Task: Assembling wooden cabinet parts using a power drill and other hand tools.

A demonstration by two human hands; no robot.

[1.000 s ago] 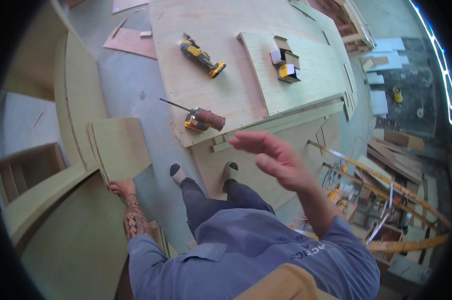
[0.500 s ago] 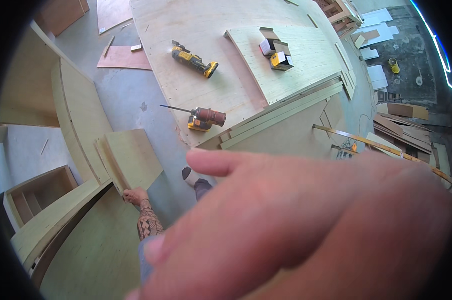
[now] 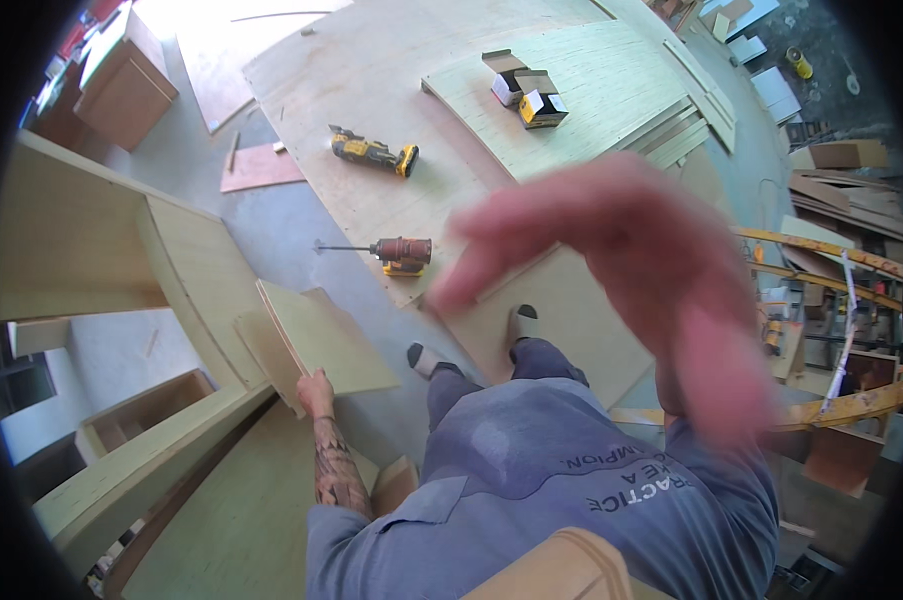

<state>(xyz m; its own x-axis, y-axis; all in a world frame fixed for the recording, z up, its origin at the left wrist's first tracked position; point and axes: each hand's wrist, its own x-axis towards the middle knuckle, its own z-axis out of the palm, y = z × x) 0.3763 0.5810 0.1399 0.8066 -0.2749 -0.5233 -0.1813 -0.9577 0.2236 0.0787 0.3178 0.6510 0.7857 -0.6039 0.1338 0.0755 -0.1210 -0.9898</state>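
My left hand (image 3: 315, 393) grips the near edge of a pale plywood panel (image 3: 344, 345), which stands tilted beside a curved plywood piece. A second thin panel lies close against it on the left. My right hand (image 3: 622, 250) is raised near the camera, blurred, its fingers curved and apart with nothing seen in them. Beyond it on the large plywood sheet (image 3: 302, 75) lies a reddish-brown and yellow power driver (image 3: 404, 252) with a long bit. Farther back is a yellow and black cordless multi-tool (image 3: 374, 152).
Small open boxes (image 3: 542, 108) stand on a raised plywood panel (image 3: 472, 100). At left is a curved plywood frame (image 3: 187, 260) with an open wooden box (image 3: 142, 410) behind. Yellow metal bars (image 3: 822, 245) and stacked board offcuts (image 3: 837, 205) are at right. My socked feet (image 3: 522, 322) stand before the sheet.
My right hand has drawn back from across the lower view and now curves up at right of centre. The left hand still holds the panel, which sits farther right in view. The view has shifted.
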